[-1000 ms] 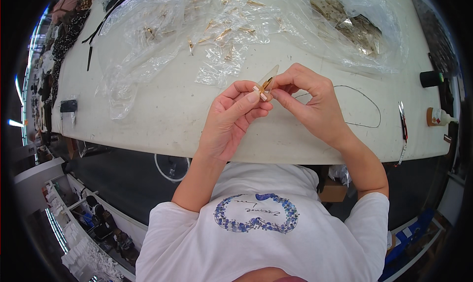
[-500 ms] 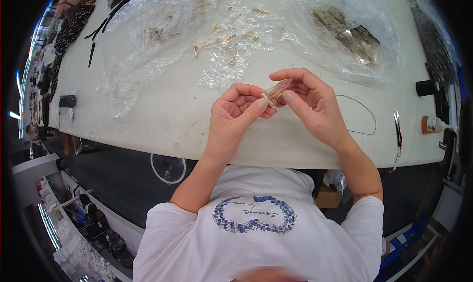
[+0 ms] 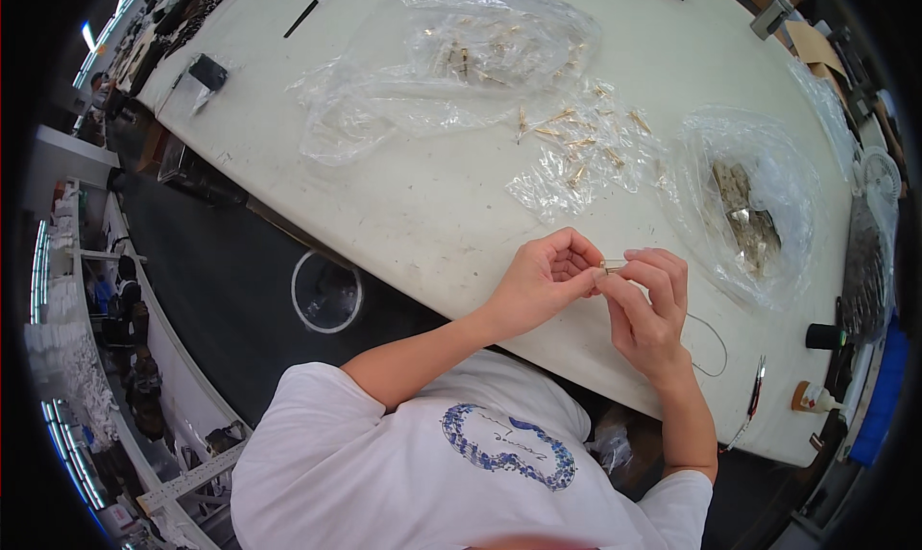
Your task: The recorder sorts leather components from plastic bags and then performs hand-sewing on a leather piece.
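Above the near edge of the white worktable (image 3: pixel 403 214), the left hand (image 3: pixel 543 279) and right hand (image 3: pixel 648 310) meet, fingertips of both pinched on a small pale clip-like piece (image 3: pixel 613 265) held between them. Beyond the hands lies a clear plastic sheet strewn with similar small pieces (image 3: pixel 581 151); right of it sits a clear bag of darker parts (image 3: pixel 744 209). A thin wire loop (image 3: pixel 711 343) lies beside the right wrist.
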Tool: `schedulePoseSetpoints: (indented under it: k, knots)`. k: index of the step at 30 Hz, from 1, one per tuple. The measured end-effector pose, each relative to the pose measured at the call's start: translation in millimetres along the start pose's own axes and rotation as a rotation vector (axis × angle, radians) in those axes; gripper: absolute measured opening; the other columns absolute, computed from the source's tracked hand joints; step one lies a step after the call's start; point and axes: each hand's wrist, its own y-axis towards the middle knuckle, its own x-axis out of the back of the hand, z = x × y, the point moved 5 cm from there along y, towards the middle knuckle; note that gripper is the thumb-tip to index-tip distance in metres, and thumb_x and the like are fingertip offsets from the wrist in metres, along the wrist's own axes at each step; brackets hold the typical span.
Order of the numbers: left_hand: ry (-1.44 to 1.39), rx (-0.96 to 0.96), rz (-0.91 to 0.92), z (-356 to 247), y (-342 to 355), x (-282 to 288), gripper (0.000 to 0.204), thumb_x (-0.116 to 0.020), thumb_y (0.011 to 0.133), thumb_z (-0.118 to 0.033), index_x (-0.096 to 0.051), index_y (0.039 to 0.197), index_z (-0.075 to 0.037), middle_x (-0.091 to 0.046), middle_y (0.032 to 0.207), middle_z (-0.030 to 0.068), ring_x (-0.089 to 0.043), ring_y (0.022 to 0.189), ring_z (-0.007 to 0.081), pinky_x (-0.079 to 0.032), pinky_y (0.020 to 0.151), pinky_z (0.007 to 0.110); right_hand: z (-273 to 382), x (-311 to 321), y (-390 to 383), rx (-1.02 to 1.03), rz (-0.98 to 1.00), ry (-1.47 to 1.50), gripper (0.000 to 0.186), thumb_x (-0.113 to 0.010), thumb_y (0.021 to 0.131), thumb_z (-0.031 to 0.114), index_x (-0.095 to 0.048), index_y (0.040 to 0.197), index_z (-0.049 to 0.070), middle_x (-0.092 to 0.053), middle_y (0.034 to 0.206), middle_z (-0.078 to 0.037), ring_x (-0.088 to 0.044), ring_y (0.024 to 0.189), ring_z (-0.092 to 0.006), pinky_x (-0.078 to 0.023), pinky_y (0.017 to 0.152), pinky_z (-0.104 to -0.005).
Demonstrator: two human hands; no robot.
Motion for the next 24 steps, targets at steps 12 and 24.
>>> schedulePoseSetpoints:
  k: [12,24]
  knots:
    - [-0.040,-0.053,-0.109,-33.8,-1.2,32.2,0.015,-0.063,0.095,-0.010,-0.060,0.106,-0.001,-0.069,0.094,0.0087,-0.068,0.087,0.0156,-0.055,0.080,0.028,-25.0,72.4,23.0,-0.395,-0.370,0.968,0.009,-0.045,0.099,0.008,-0.050,0.104,0.002,-0.051,0.083,-0.007,-0.063,0.081,-0.0212,-0.053,0.091,-0.0479]
    - [0.004,-0.256,-0.244,-66.4,7.7,41.6,0.014,-0.061,0.096,-0.010,-0.059,0.107,0.000,-0.069,0.097,0.0120,-0.070,0.090,0.0175,-0.057,0.083,0.028,-24.7,152.4,-46.4,-0.341,-0.760,1.131,0.017,-0.044,0.104,0.010,-0.045,0.115,-0.003,-0.053,0.088,-0.013,-0.034,0.039,-0.0076,-0.038,0.044,-0.0221]
